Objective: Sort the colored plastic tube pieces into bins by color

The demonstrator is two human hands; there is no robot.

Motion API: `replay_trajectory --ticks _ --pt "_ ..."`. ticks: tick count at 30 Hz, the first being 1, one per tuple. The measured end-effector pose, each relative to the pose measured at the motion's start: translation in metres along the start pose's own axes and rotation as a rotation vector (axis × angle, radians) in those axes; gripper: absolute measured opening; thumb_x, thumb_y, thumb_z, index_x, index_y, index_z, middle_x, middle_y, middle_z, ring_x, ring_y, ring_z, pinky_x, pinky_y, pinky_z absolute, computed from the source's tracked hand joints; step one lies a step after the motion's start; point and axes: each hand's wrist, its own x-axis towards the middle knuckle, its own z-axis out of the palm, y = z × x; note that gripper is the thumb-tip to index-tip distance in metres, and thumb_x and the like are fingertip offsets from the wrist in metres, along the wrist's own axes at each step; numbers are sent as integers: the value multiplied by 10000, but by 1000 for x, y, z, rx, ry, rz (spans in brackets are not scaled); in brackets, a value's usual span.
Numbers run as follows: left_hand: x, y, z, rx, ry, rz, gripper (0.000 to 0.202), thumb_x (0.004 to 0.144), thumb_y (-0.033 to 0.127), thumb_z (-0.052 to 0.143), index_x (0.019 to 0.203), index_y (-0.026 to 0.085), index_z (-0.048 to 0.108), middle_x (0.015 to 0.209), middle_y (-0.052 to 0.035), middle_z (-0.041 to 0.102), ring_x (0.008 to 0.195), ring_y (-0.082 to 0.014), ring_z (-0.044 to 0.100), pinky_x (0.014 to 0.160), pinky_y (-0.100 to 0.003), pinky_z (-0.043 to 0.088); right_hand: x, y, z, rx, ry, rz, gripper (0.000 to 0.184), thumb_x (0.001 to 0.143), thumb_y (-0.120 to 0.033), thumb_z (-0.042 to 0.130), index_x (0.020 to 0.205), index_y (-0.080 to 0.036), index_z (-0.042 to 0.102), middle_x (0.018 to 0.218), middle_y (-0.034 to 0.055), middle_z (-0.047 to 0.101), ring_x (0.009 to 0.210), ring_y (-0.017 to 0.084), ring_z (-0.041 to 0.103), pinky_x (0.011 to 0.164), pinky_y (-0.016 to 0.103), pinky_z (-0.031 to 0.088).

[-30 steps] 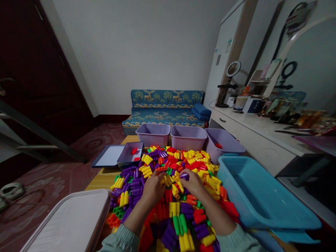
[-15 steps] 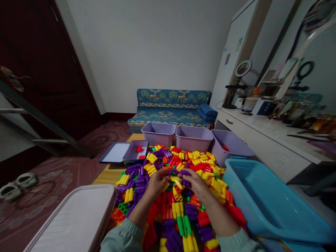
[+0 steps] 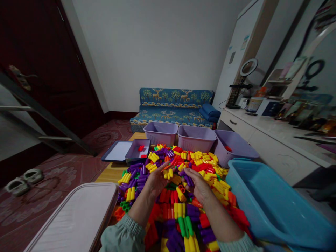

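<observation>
A wide heap of bullet-shaped plastic building blocks (image 3: 141, 179) in purple, yellow, red, orange and green spreads over the wooden table. My left hand (image 3: 155, 182) is turned partly palm up above the heap's middle, holding a yellow building block (image 3: 168, 174) at its fingers. Facing it, my right hand (image 3: 198, 187) grips a purple building block (image 3: 188, 179) between thumb and fingers. The two hands are a little apart. Just below them lies a yellow block (image 3: 181, 193) with hollow ends showing. Joined yellow and green blocks (image 3: 185, 226) lie nearer to me, between my forearms.
Three lilac bins stand behind the heap: left (image 3: 160, 134), middle (image 3: 196, 139) and right (image 3: 236, 148), the last with a red piece inside. A blue tub (image 3: 275, 203) sits at right. At left are a small tray (image 3: 135, 150) with red pieces and a white lid (image 3: 76, 217).
My left hand has turned its palm upward, and a yellow block now shows in it. My right hand still holds a purple block, tilted further down. The camera view has shifted slightly left.
</observation>
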Motion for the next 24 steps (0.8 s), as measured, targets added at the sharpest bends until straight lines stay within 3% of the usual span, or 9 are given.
replay_trajectory --ticks 3,5,8,11,14,16,19,22,24 --pt "4 -1 -8 237 12 209 364 813 299 565 1127 127 632 1110 -137 668 1066 -252 617 854 -334 512 6 1 -1 -179 51 -61 319 636 -454 729 689 -180 575 590 -40 543 434 67 440 337 163 262" --pt "7 -3 -14 521 73 420 339 801 331 581 1070 143 664 1106 -119 674 1102 -255 590 938 -370 458 14 0 0 -432 84 -192 300 679 -459 680 646 -189 554 534 -51 498 420 78 420 370 189 289" --pt "10 -8 -21 980 117 736 239 782 264 588 975 177 699 1061 -95 685 1066 -241 591 977 -391 415 25 -2 7 -948 119 -477 112 714 -316 645 746 -209 650 679 -10 615 615 138 572 571 242 428" --pt "9 -14 -24 1277 80 856 242 786 159 528 945 196 706 1017 -84 686 989 -215 615 915 -357 449 31 -5 15 -1447 105 -609 237 727 -188 601 925 -272 700 901 28 670 816 196 629 726 298 443" --pt "7 -16 -23 1412 94 799 274 782 114 502 937 202 710 992 -82 688 935 -215 630 855 -345 470 35 -8 19 -1689 86 -581 326 738 -143 577 1008 -287 690 976 57 668 851 218 639 755 323 446" --pt "8 -14 -20 1356 116 772 249 779 133 529 939 200 708 1001 -85 685 934 -223 626 853 -350 470 38 -9 20 -1632 120 -569 319 736 -158 591 1019 -274 681 989 60 669 882 222 636 784 327 451" --pt "12 -10 -10 953 140 612 258 783 275 617 1015 178 672 977 -95 681 867 -209 638 789 -325 501 42 -9 22 -1318 155 -587 249 714 -213 631 960 -224 667 970 51 664 915 208 621 836 319 459" --pt "15 -6 2 364 84 228 428 812 465 590 1113 162 602 799 -62 666 672 -157 641 661 -283 520 39 -4 31 -1051 117 -625 255 707 -231 624 959 -196 633 1016 60 629 971 199 596 886 324 461" --pt "14 -2 8 118 41 4 439 856 502 510 1117 158 589 673 -26 630 566 -137 616 607 -266 514 34 3 39 -982 48 -666 325 711 -209 597 1036 -195 606 1122 77 584 1075 203 555 959 344 433"
